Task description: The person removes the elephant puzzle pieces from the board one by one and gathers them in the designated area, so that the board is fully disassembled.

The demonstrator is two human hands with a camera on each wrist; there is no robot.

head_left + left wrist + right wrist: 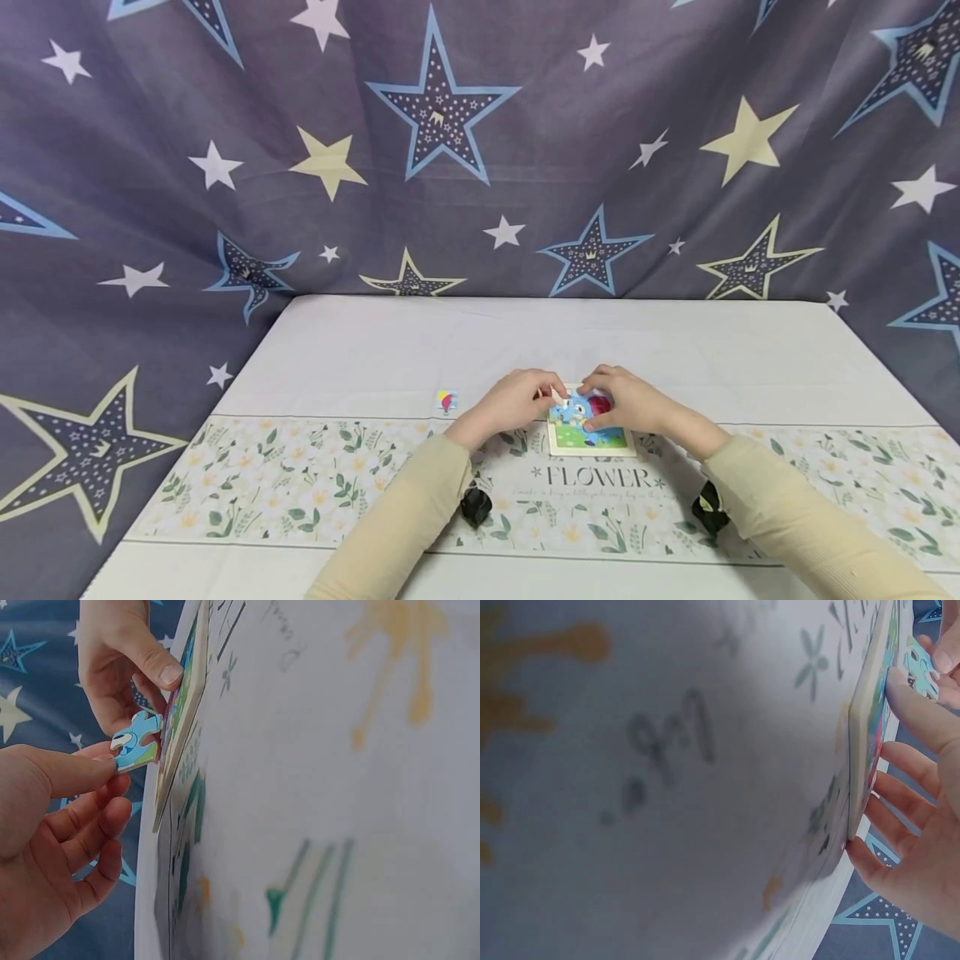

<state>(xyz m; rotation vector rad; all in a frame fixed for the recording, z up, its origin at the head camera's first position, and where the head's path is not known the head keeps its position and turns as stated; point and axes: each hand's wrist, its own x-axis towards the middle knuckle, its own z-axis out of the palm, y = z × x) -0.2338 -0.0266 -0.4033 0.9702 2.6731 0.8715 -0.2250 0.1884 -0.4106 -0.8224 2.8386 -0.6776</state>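
Note:
My left hand (517,398) pinches a blue jigsaw piece (133,747) between thumb and forefinger, tilted up over the left part of a small puzzle board (592,452). The piece shows an eye-like print with some green at its edge. On the board is a colourful picture with a blue animal, a green strip and a dark pink patch. From the right, my right hand (636,403) rests on the board, thumb (911,701) on its face and the other fingers spread along the far side. The left hand's other fingers are loosely bent.
A loose puzzle piece (447,402) with a balloon-like print lies left of the board. The white table cover (360,350) has a floral band with the word FLOWER near the board. A star-patterned curtain (480,225) hangs behind.

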